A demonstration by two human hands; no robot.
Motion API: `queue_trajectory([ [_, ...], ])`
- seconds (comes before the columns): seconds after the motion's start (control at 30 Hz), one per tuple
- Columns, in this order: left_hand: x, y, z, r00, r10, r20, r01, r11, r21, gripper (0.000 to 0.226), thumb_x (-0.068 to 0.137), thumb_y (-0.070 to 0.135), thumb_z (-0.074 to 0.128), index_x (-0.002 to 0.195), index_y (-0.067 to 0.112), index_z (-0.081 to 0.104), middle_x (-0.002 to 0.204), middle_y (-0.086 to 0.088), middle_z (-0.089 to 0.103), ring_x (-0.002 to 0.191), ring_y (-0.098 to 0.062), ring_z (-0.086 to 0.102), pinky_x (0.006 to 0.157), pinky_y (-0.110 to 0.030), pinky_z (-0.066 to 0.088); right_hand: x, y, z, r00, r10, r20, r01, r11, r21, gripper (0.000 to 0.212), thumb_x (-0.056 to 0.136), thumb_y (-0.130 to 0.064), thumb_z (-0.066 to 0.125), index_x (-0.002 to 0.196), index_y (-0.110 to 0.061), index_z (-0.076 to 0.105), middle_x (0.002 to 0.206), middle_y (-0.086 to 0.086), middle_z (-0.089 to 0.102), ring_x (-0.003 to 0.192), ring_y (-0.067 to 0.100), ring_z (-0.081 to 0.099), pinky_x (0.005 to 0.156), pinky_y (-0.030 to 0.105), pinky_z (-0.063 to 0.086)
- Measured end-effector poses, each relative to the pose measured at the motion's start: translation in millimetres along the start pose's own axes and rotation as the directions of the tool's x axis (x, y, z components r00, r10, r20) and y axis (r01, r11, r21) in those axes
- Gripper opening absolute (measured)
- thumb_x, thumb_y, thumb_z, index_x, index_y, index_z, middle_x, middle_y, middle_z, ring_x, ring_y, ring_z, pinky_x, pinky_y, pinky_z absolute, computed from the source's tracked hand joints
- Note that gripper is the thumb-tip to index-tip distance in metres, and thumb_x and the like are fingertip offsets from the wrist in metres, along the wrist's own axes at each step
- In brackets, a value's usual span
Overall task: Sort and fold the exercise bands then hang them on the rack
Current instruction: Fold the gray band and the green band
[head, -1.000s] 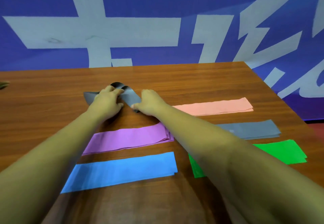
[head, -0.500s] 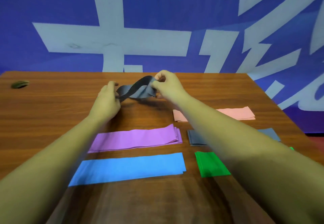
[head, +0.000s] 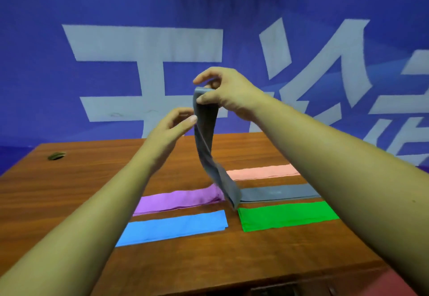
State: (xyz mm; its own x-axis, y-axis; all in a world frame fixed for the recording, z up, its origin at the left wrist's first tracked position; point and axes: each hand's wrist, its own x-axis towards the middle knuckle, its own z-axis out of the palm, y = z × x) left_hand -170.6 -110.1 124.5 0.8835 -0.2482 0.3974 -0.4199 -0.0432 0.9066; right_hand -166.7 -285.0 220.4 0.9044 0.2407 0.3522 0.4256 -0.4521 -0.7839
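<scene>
Lifted off the counter (head: 81,179) since a second ago, the grey band (head: 205,138) hangs from the right hand (head: 229,94), fingers pinching its top end at twelve o'clock. At eleven o'clock the left hand (head: 167,131) has fingers apart, thumb touching the band's edge.

- On the brown wooden worktop (head: 69,203), the folded purple rubber band (head: 178,199) lies behind the flat blue rubber band (head: 171,227).
- Right of them, from back to front, lie the flat pink rubber band (head: 262,172), the flat grey rubber band (head: 278,192) and the flat green rubber band (head: 287,215).
- The hanging grey rubber band (head: 205,133) drops from the right grip (head: 229,96) above the worktop, and the left grip (head: 167,131) is just left of it.
- A small dark round object (head: 56,156) sits far left, near the back edge.
</scene>
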Motion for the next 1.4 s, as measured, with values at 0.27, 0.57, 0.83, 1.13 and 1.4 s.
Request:
queue_trajectory([
  [0.27, -19.5, 37.4, 46.2, 0.994, -0.053, 0.098, 0.061, 0.994, -0.088, 0.035, 0.083, 0.038, 0.065, 0.112, 0.018, 0.067, 0.105, -0.018, 0.072, 0.104, -0.042, 0.066, 0.096, -0.062, 0.048, -39.4, -19.1, -50.5, 0.979, 0.198, 0.055, -0.205, 0.955, 0.214, 0.031, 0.078, 0.005, 0.072, 0.108, -0.004, 0.068, 0.088, 0.004, 0.062, 0.086, 0.018, 0.060, 0.068, 0.027, 0.054],
  [0.57, -31.5, 37.2, 72.0, 0.984, -0.117, 0.135, 0.124, 0.991, -0.041, 0.019, 0.093, 0.018, 0.062, 0.111, 0.015, 0.067, 0.098, -0.005, 0.075, 0.088, -0.015, 0.069, 0.082, -0.034, 0.053, -61.4, 16.5, -62.6, 0.909, 0.382, 0.167, -0.413, 0.881, 0.231, 0.015, 0.086, -0.011, 0.072, 0.075, -0.015, 0.061, 0.080, 0.007, 0.060, 0.083, 0.022, 0.057, 0.080, 0.035, 0.051],
  [0.83, -47.2, 4.5, 74.7, 0.896, -0.285, 0.341, 0.289, 0.956, 0.041, 0.035, 0.092, 0.016, 0.064, 0.125, 0.024, 0.060, 0.114, 0.000, 0.071, 0.110, -0.019, 0.066, 0.100, -0.045, 0.050, -62.1, 26.5, -83.1, 0.984, 0.154, -0.094, -0.127, 0.961, 0.245, 0.009, 0.088, -0.013, 0.070, 0.097, -0.015, 0.074, 0.093, 0.002, 0.071, 0.090, 0.017, 0.067, 0.082, 0.036, 0.058],
  [1.13, -55.5, -27.2, 61.4, 0.827, -0.450, 0.338, 0.440, 0.891, 0.109, 0.022, 0.093, 0.017, 0.062, 0.113, 0.007, 0.064, 0.094, -0.013, 0.068, 0.082, -0.025, 0.065, 0.067, -0.028, 0.053, -89.0, 101.6, -106.1, 0.792, 0.396, -0.465, -0.210, 0.892, 0.401, 0.007, 0.090, -0.008, 0.066, 0.095, -0.010, 0.070, 0.094, 0.009, 0.069, 0.081, 0.020, 0.067, 0.058, 0.026, 0.056],
  [1.4, -50.5, -77.8, 73.4, 0.873, -0.487, 0.011, 0.483, 0.868, 0.116, 0.007, 0.092, 0.004, 0.062, 0.097, 0.007, 0.061, 0.095, -0.019, 0.066, 0.074, -0.024, 0.064, 0.064, -0.029, 0.054, -134.7, 188.0, -108.9, 0.635, 0.603, -0.482, -0.487, 0.797, 0.356, 0.015, 0.085, -0.008, 0.074, 0.078, -0.011, 0.060, 0.077, 0.010, 0.061, 0.059, 0.017, 0.058, 0.041, 0.018, 0.051],
])
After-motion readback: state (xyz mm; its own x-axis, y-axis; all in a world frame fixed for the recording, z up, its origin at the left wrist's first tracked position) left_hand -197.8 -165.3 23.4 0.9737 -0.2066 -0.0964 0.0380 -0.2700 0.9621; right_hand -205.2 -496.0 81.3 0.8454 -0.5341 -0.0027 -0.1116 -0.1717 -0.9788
